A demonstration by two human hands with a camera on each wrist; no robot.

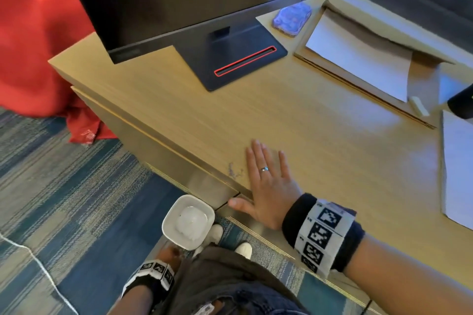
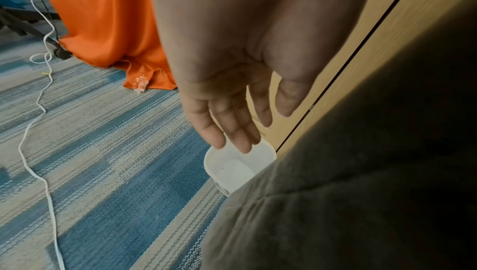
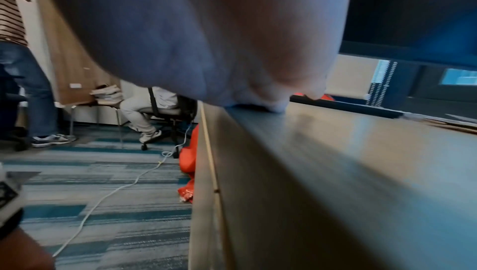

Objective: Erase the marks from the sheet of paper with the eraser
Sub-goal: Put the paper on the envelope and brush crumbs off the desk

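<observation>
Right hand (image 1: 266,186) flat, fingers spread, on desk (image 1: 307,123) edge; left hand (image 2: 232,70) straight-fingered against white bowl (image 1: 169,222), pale lump (image 1: 190,222) inside.

Inventory count reads | left hand (image 2: 232,82), right hand (image 1: 266,186): 2 | far sheet of paper (image 1: 358,64), near sheet of paper (image 1: 458,169): 2 | eraser (image 1: 418,106): 1 | bowl (image 1: 172,212): 1 | monitor (image 1: 166,2): 1 | phone (image 1: 291,19): 1 | ring (image 1: 264,169): 1 | left wristband (image 1: 156,273), right wristband (image 1: 322,235): 2 | white shoes (image 1: 216,234): 2 | counter (image 1: 256,115): 1 | floor cable (image 1: 55,286): 1 | red cloth (image 1: 33,33): 1
</observation>
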